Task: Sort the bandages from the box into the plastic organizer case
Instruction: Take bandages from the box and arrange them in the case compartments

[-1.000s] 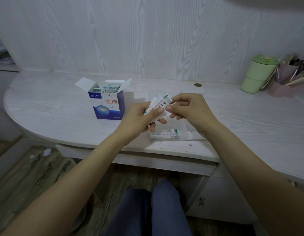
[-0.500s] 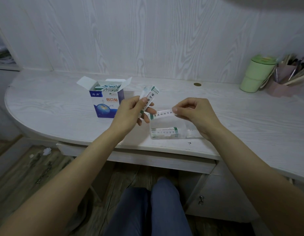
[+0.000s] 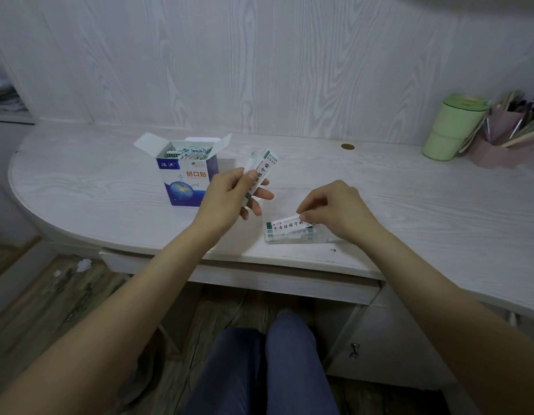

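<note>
At the left of centre I see the bandage box (image 3: 186,175) standing upright on the pale wood-grain surface (image 3: 409,205), its flaps open and more wrapped bandages showing inside. Just right of it, my left hand (image 3: 226,202) is raised above the surface, thumb and curled fingers (image 3: 261,194) pinching a small stack of bandages (image 3: 261,172) that tilts up toward the upper right. Moving right, the clear plastic organizer case (image 3: 292,236) lies flat near the front edge of the surface, with wrapped bandages already in it. My right hand (image 3: 334,211) is lowered over the case, thumb and forefinger pinching the right end of a single bandage (image 3: 285,227) that lies nearly level across the top of the case; I cannot tell whether it touches the ones beneath. At the far right of the frame, near the wall, stand a green cup (image 3: 451,130) and, touching it, a pink pen holder (image 3: 505,136).
</note>
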### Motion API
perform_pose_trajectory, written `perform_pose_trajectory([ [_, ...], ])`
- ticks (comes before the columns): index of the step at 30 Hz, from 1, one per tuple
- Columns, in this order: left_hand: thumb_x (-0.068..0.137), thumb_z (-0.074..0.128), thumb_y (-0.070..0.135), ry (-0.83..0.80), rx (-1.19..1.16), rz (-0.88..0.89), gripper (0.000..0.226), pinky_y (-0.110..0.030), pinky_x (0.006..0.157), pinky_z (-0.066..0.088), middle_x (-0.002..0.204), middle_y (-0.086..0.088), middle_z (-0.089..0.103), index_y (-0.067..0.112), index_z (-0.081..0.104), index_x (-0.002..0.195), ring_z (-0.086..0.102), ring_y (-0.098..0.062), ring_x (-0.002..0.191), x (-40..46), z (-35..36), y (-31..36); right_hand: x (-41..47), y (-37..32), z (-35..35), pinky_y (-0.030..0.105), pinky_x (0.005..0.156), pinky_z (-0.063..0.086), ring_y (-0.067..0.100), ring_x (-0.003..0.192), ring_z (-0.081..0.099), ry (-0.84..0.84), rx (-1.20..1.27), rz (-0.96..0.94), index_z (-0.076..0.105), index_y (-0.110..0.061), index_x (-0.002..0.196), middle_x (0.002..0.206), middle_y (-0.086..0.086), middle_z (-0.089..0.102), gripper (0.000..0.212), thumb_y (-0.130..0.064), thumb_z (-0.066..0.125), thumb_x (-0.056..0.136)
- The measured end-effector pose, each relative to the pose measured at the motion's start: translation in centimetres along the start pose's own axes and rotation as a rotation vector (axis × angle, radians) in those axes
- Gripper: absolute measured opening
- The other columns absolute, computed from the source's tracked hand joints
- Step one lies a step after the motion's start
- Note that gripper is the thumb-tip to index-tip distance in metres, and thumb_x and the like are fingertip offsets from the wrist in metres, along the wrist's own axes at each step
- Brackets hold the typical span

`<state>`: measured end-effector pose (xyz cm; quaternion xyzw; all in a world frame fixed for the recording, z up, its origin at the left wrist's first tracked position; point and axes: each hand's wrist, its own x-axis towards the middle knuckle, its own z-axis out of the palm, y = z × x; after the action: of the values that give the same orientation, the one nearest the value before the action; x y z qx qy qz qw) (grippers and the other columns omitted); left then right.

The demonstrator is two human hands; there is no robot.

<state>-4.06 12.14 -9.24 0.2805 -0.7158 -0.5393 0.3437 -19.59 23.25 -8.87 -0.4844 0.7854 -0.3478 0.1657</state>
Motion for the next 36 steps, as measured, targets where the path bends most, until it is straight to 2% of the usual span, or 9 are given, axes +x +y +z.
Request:
perform_pose_trajectory([
  [5,0.101,0.042,0.024,-0.01,-0.013,0.01,0.025,-0.018,0.045,0.042,0.071,0.007,0.072,0.016,0.063,0.089,0.058,-0.007,0.048,0.0,0.2,0.2,0.2,-0.6,0.2,0.003,0.055,0.04,0.009,0.071,0.058,-0.029,-0.211,-0.082,0.076,-0.01,0.086,0.075,0.0,0.067,0.013,-0.002,0.07,0.078],
  [10,0.101,0.041,0.024,-0.032,-0.004,0.019,0.025,-0.018,0.046,0.043,0.076,0.005,0.072,0.016,0.063,0.09,0.059,-0.007,0.049,-0.1,0.4,0.2,0.0,-1.0,0.5,0.029,0.07,0.05,0.013,0.082,0.062,-0.071,-0.43,-0.153,0.075,-0.019,0.086,0.078,-0.005,0.068,0.011,-0.012,0.069,0.08],
  [15,0.1,0.042,0.026,-0.056,0.024,0.02,0.021,-0.018,0.048,0.045,0.079,0.007,0.071,0.021,0.062,0.093,0.06,-0.006,0.052,-0.1,0.6,0.3,0.1,-1.4,0.4,0.024,0.062,0.041,0.008,0.077,0.054,-0.077,-0.49,-0.179,0.074,-0.022,0.088,0.07,-0.014,0.057,0.009,-0.017,0.069,0.082],
  [19,0.099,0.046,0.023,-0.068,0.009,0.03,0.018,-0.019,0.048,0.045,0.075,0.008,0.073,0.02,0.063,0.096,0.059,-0.007,0.051,-0.2,0.4,0.3,0.5,-0.9,0.3,0.027,0.074,0.051,0.009,0.082,0.062,-0.149,-0.41,-0.175,0.073,-0.021,0.092,0.087,-0.006,0.071,0.013,-0.016,0.07,0.081],
  [21,0.098,0.048,0.021,-0.072,-0.022,0.034,0.016,-0.018,0.045,0.042,0.077,0.005,0.074,0.02,0.064,0.096,0.055,-0.008,0.047,-0.2,0.4,0.3,0.5,-0.8,0.1,0.02,0.075,0.05,0.007,0.08,0.061,-0.084,-0.296,-0.182,0.072,-0.022,0.098,0.088,-0.007,0.07,0.017,-0.016,0.069,0.083],
  [23,0.097,0.051,0.021,-0.07,-0.046,0.031,0.015,-0.018,0.043,0.039,0.078,0.001,0.074,0.02,0.065,0.097,0.051,-0.008,0.045,-0.3,0.4,0.3,0.3,-1.0,-0.3,0.01,0.065,0.045,0.006,0.075,0.061,0.03,-0.018,-0.165,0.07,-0.026,0.101,0.088,-0.007,0.071,0.019,-0.017,0.069,0.084],
  [27,0.095,0.054,0.022,-0.123,-0.051,0.009,0.012,-0.016,0.043,0.038,0.076,0.002,0.074,0.018,0.065,0.097,0.05,-0.007,0.044,-0.5,0.8,0.6,-0.2,-1.7,-1.1,0.017,0.056,0.048,0.009,0.072,0.067,0.057,0.51,-0.043,0.066,-0.018,0.107,0.088,0.004,0.072,0.021,-0.019,0.069,0.086],
  [31,0.098,0.048,0.022,-0.192,-0.033,-0.023,0.017,-0.016,0.043,0.037,0.077,0.0,0.074,0.016,0.064,0.097,0.05,-0.006,0.046,-0.6,1.2,0.7,-0.1,-1.8,-0.9,0.017,0.054,0.048,0.007,0.061,0.064,0.127,0.468,-0.066,0.069,-0.011,0.091,0.074,0.008,0.069,0.008,-0.006,0.067,0.085],
  [36,0.101,0.036,0.019,-0.017,0.019,-0.083,0.029,-0.017,0.042,0.034,0.079,0.002,0.066,0.012,0.063,0.094,0.048,-0.004,0.045,-0.1,0.6,0.4,0.0,-1.0,-0.9,0.021,0.052,0.044,0.007,0.056,0.063,0.126,0.35,0.079,0.065,-0.012,0.079,0.073,0.006,0.069,0.008,-0.006,0.066,0.084],
])
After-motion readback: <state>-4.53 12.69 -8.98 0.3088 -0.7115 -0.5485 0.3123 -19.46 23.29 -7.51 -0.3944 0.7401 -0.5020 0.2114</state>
